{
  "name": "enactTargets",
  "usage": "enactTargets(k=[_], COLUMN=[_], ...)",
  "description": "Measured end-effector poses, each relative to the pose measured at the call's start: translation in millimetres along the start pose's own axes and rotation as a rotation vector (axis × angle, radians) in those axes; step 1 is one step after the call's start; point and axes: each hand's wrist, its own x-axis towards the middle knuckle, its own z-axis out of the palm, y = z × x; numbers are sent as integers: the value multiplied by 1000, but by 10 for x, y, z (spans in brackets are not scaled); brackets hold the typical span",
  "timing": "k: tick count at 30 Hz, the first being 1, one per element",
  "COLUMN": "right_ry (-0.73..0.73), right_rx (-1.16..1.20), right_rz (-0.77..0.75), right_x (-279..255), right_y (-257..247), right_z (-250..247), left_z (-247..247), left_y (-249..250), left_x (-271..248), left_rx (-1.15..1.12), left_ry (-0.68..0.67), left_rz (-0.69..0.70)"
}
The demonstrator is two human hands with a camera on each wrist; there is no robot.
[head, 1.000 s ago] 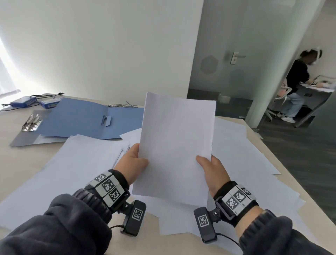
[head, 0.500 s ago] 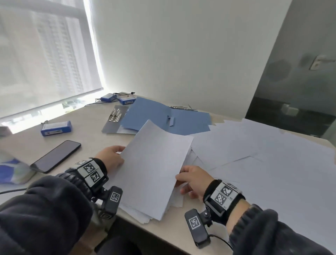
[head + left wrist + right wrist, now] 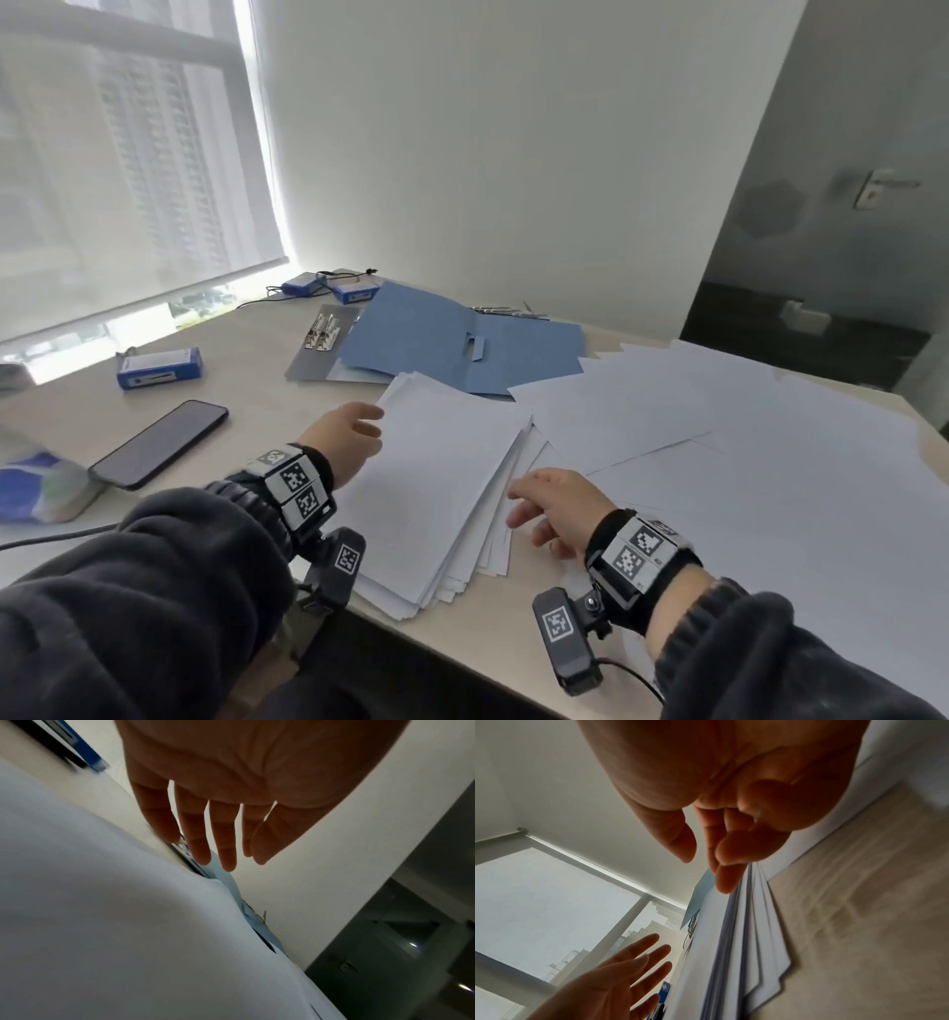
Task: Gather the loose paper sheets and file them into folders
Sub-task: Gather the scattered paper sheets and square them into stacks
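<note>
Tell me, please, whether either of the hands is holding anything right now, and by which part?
Nothing is held: the left hand and right hand are both open beside the paper stack.

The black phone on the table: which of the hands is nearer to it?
Left. The left hand hovers at the paper stack's left edge, the side where the phone lies. The right hand is across the stack, farther away.
</note>
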Motion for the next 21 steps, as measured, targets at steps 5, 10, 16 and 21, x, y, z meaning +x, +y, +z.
enactTargets(k=[5, 10, 16, 21], right_ry=[25, 142, 386, 631], right_rx=[-30, -106, -108, -62], right_rz=[-26, -28, 7, 33], right_x=[-315, -733, -1111, -1253], right_y=[184, 427, 872, 1238], right_z=[-314, -815, -1523, -2051], left_z=[530, 1103, 1721, 2170], left_y=[396, 796, 1159, 1411], left_x=[-307, -559, -689, -669], left_rx=[-20, 68, 51, 43], left_ry=[-143, -239, -340, -410], left_rz=[158, 312, 407, 435])
